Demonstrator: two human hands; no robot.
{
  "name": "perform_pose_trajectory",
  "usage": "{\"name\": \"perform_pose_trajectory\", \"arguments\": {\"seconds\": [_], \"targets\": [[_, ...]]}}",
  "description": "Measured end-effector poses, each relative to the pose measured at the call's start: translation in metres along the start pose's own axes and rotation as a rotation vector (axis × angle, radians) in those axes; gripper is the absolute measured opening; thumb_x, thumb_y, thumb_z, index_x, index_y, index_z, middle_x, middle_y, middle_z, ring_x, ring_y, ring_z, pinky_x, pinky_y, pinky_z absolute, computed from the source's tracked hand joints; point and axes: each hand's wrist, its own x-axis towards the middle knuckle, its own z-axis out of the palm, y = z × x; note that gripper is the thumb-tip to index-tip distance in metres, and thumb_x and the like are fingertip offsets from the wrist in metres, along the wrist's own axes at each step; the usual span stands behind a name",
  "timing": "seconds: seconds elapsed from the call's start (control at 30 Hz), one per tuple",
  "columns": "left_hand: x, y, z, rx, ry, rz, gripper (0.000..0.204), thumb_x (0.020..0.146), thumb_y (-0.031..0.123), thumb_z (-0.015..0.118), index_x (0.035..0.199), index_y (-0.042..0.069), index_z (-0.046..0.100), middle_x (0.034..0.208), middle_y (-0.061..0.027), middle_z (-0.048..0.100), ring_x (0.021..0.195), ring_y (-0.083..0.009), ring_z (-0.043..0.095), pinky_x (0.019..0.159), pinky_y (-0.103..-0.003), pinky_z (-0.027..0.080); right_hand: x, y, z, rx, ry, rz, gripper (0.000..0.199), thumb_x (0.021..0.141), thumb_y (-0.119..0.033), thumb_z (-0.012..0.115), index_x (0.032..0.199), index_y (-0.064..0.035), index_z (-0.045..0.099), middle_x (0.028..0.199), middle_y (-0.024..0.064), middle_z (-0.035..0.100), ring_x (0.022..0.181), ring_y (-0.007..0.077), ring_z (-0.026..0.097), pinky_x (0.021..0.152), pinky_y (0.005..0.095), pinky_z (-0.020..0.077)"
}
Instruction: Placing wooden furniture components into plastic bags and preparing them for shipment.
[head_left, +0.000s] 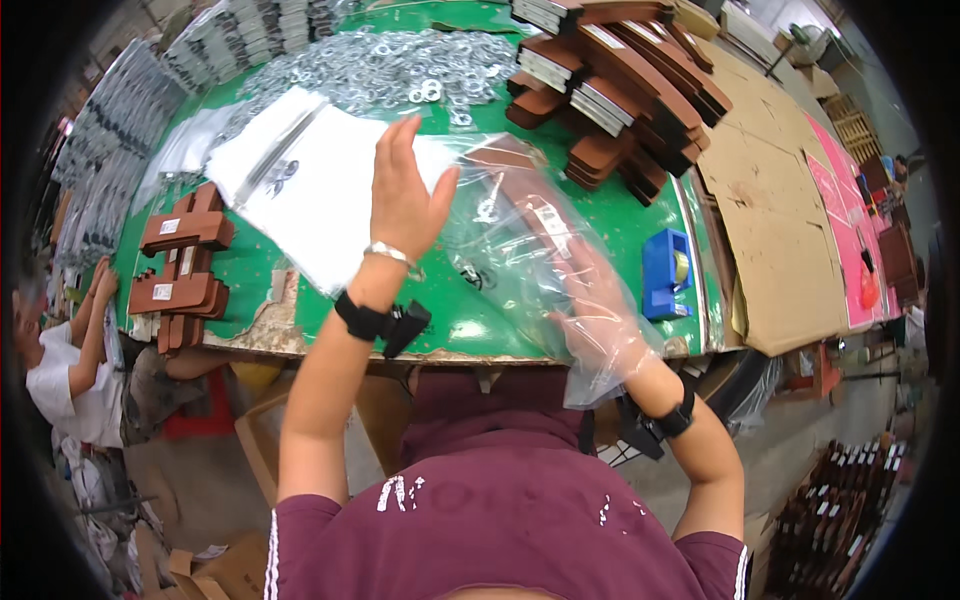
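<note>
My left hand (408, 190) is raised, fingers stretched and thumb apart, holding nothing above a stack of white plastic bags (300, 215). A bracelet and a black strap circle that wrist. My right hand (605, 325) reaches wrist-deep into a clear plastic bag (510, 280). Inside the same bag lies a long brown curved bar (535, 205) with a white label. My right fingers are on the bar's near end, partly blurred by the plastic. The bag's mouth hangs around my right wrist, over the table's near edge.
Metal rings (380, 75) heap at the back of the green table (430, 315). More brown bars are stacked at the back right (620, 90) and left (180, 265). A blue tape dispenser (665, 275) stands right, beside cardboard (780, 190). Another person (75, 370) works at far left.
</note>
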Motion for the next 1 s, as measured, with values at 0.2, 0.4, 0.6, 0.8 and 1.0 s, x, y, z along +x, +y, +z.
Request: {"name": "perform_pose_trajectory", "arguments": {"seconds": [0.2, 0.4, 0.6, 0.8, 1.0], "targets": [[0.049, -0.03, 0.072, 0.118, -0.393, 0.02, 0.073, 0.083, 0.05, 0.061, 0.131, -0.002, 0.043, 0.131, -0.0258, 0.048, 0.122, -0.0367, 0.046, 0.101, -0.041, 0.037, -0.09, -0.011, 0.003, 0.137, 0.174, 0.287, 0.075, 0.076, -0.006, 0.066, 0.14, 0.0035, 0.027, 0.14, 0.0266, 0.033, 0.13, 0.0427, 0.032, 0.108, 0.0458, 0.0273], [0.048, -0.044, 0.102, 0.145, -0.837, -0.265, 0.078, 0.081, 0.061, 0.053, 0.121, -0.006, 0.053, 0.113, -0.0266, 0.06, 0.108, -0.0377, 0.057, 0.092, -0.04, 0.045, -0.102, -0.015, 0.036, 0.396, 0.272, 0.523, 0.069, 0.085, -0.003, 0.056, 0.141, 0.0074, 0.017, 0.142, 0.0296, 0.027, 0.134, 0.0442, 0.025, 0.11, 0.0449, 0.0232], [0.042, -0.054, 0.109, 0.042, -0.767, -0.285, 0.062, 0.084, 0.054, 0.055, 0.09, -0.007, 0.062, 0.089, -0.0259, 0.064, 0.085, -0.0384, 0.062, 0.077, -0.041, 0.047, -0.094, -0.013, 0.043, 0.39, 0.372, 0.541, 0.062, 0.085, 0.001, 0.053, 0.139, 0.01, 0.024, 0.139, 0.0296, 0.033, 0.13, 0.0445, 0.032, 0.107, 0.0427, 0.0291], [0.041, -0.052, 0.116, 0.091, -0.62, -0.272, 0.062, 0.085, 0.053, 0.055, 0.088, -0.008, 0.062, 0.089, -0.0279, 0.063, 0.085, -0.0406, 0.061, 0.077, -0.043, 0.047, -0.08, -0.002, 0.036, 0.205, 0.399, 0.496, 0.06, 0.082, 0.005, 0.05, 0.137, 0.0121, 0.026, 0.132, 0.0318, 0.041, 0.113, 0.0456, 0.049, 0.093, 0.0412, 0.0439], [0.037, -0.068, 0.126, 0.088, -0.574, -0.316, 0.069, 0.084, 0.056, 0.053, 0.108, -0.008, 0.06, 0.104, -0.0299, 0.059, 0.1, -0.0417, 0.056, 0.087, -0.043, 0.045, -0.078, -0.007, 0.05, 0.018, 0.384, 0.422, 0.057, 0.078, 0.007, 0.049, 0.133, 0.0129, 0.033, 0.128, 0.0356, 0.042, 0.105, 0.0424, 0.054, 0.091, 0.0389, 0.0463]]}}
